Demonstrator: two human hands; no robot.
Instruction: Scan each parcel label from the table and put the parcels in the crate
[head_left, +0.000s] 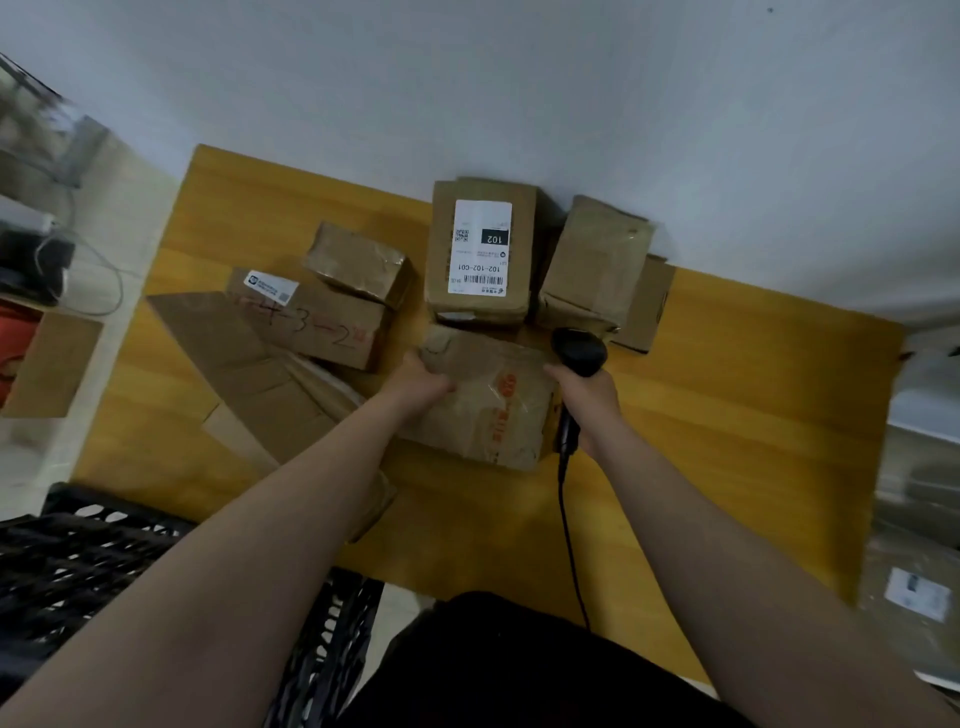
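The parcel you are working on lies flat on the desk, just in front of you and nearest of the group. It is a brown box, creased and wrapped in glossy tape, with orange-red print running down its top. No white label shows on that upper face, so by my reading you are at the start of the scan step for this one. Your left hand grips its far left corner, fingers curled over the edge. Your right hand is wrapped round the handle of the black scanner beside the parcel's right edge, and the head points away from you. The next move likely calls for tipping or turning the box until its label faces up, then bringing the scanner head over the barcode. Beyond it stands a taller parcel whose white label reads 102, with more boxes to either side. Flattened cardboard lies to the left. The black crate waits at your lower left, off the desk's near corner, so the carry should be short and leftward.
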